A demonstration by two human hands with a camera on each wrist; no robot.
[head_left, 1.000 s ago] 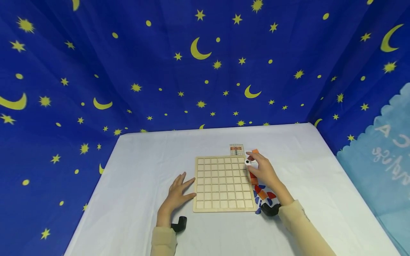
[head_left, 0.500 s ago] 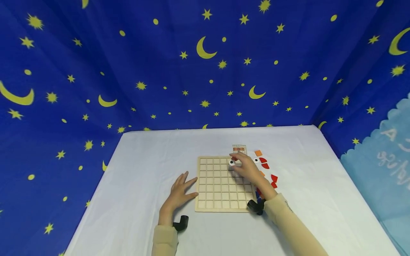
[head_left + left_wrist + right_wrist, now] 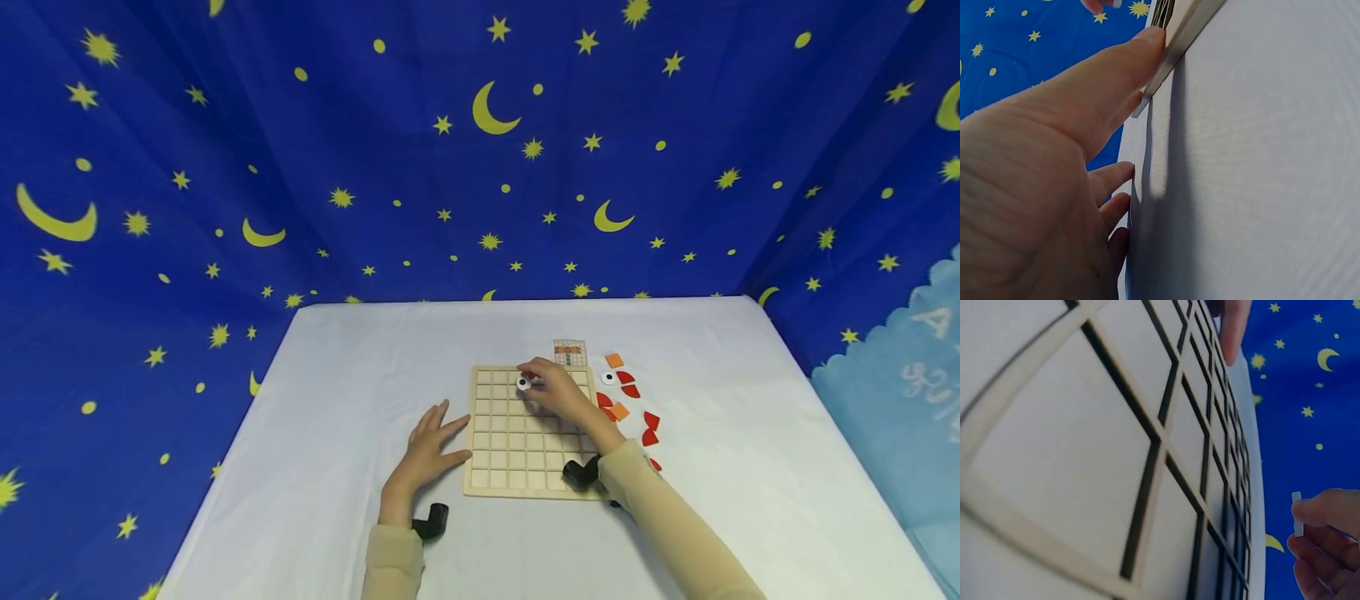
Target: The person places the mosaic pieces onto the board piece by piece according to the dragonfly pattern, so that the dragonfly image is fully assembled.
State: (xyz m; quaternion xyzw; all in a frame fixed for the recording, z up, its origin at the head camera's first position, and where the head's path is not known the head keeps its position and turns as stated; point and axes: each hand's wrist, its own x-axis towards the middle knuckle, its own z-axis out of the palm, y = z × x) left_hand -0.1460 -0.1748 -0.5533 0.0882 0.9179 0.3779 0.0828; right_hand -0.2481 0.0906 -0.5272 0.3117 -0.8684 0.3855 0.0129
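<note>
A pale wooden grid board (image 3: pixel 491 442) lies flat on the white table. My right hand (image 3: pixel 557 392) is over the upper part of the board and pinches a small white disc with a black dot like an eye (image 3: pixel 522 383). Seen edge-on in the right wrist view, the thin white disc (image 3: pixel 1298 515) sits between thumb and fingers, apart from the board. My left hand (image 3: pixel 423 454) lies with fingers spread at the board's left side. In the left wrist view its thumb (image 3: pixel 1129 59) rests at the board's edge.
Right of the board lie a second eye disc (image 3: pixel 607 378), orange squares (image 3: pixel 614 360) and several red rounded pieces (image 3: pixel 631 391). A small picture card (image 3: pixel 570 351) with a printed grid is behind the board. A blue starry cloth (image 3: pixel 420 150) hangs behind the table.
My right hand has carried the eye disc leftward from the loose pieces to above the board's upper rows. My left hand stays at the board's edge; the head view has shifted slightly.
</note>
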